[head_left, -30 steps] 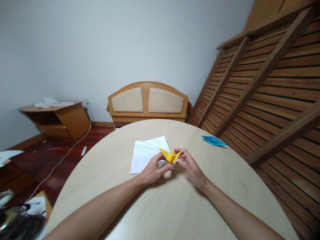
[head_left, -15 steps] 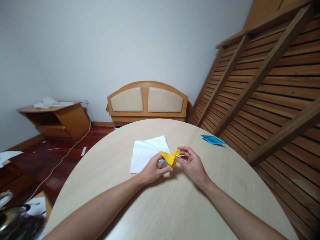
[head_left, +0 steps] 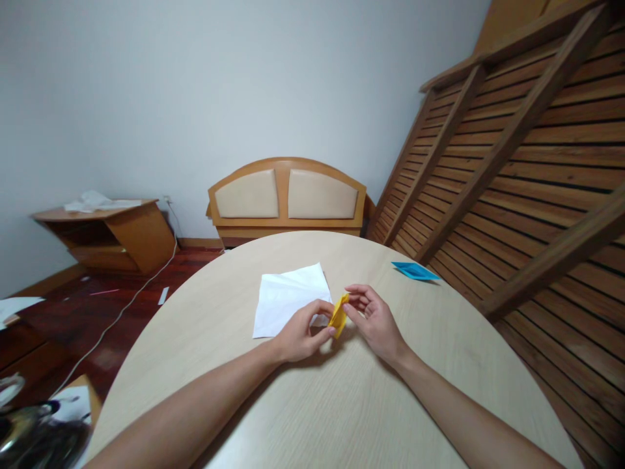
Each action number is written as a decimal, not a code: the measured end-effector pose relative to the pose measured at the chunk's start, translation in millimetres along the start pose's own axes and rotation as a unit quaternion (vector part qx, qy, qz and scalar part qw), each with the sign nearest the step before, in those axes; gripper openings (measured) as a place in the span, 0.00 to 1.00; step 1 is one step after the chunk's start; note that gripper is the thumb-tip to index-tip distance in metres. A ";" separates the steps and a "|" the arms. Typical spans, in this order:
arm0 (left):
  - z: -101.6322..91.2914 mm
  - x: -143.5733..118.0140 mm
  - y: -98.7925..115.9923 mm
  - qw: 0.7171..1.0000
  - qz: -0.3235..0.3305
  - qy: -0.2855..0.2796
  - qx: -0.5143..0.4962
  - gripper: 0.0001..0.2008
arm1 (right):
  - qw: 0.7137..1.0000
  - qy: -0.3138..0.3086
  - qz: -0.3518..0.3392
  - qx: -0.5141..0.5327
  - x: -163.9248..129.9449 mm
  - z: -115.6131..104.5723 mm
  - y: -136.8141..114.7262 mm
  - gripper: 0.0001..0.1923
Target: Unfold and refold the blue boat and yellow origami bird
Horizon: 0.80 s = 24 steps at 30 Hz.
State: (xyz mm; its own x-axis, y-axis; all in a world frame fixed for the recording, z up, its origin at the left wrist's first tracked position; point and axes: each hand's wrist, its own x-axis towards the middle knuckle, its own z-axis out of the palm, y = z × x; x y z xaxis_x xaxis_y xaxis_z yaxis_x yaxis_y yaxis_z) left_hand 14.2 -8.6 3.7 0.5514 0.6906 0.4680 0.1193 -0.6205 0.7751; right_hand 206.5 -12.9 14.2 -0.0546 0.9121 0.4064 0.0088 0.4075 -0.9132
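Between my two hands is a piece of folded yellow paper [head_left: 338, 316], now narrow and tilted, held just above the table. My left hand [head_left: 303, 331] pinches its left side with thumb and fingers. From the right, my right hand [head_left: 375, 320] grips its upper edge between thumb and curled fingers. A sheet of white paper [head_left: 288, 296] with creases lies flat on the table, partly behind my left hand. Farther off to the right rests a folded blue paper piece [head_left: 415, 271], shaped like a long diamond.
The round pale table [head_left: 371, 410] fills the foreground. Beyond it stands a headboard [head_left: 286, 195] with cream panels. A slatted wooden frame [head_left: 517, 169] leans along the right side. On the left are a low cabinet [head_left: 131, 238], a white cable [head_left: 120, 316] and scraps on the floor.
The yellow paper's spread left flap has been folded in, so the piece looks narrower and more upright. Both hands stay nearly in place on it.
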 end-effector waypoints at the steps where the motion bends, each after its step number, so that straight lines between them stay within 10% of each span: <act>1: 0.2 -0.1 -0.4 1.000 0.000 -0.002 -0.002 0.13 | 1.000 -0.004 0.001 0.004 -0.1 0.4 0.5 0.16; 24: -0.3 5.3 -3.5 0.989 -0.054 0.114 -0.081 0.13 | 0.991 -0.129 -0.026 -0.001 -5.5 -3.2 0.9 0.07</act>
State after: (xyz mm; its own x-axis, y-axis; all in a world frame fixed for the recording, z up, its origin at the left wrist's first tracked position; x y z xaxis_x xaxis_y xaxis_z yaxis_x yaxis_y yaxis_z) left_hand 16.4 -2.6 3.6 0.3397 0.8265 0.4489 0.0232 -0.4845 0.8745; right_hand 210.0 -17.4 11.2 -0.3095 0.8476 0.4310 0.0016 0.4537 -0.8912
